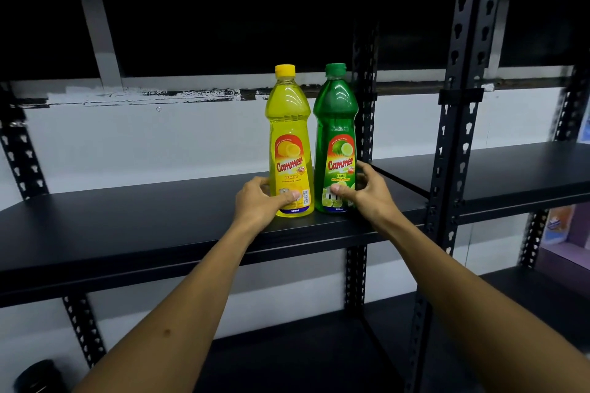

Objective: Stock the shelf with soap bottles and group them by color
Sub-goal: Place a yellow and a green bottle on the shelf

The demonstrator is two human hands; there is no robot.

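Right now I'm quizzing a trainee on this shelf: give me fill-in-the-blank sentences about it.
1. The left hand grips the ____ bottle.
2. The right hand grips the ____ bottle.
3. Both bottles stand upright on a ____ shelf.

Missing words: yellow; green; black

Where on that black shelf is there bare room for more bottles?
The shelf is bare from its left end up to the left hand on the yellow bottle. Crowded: green bottle, right hand, upright post.
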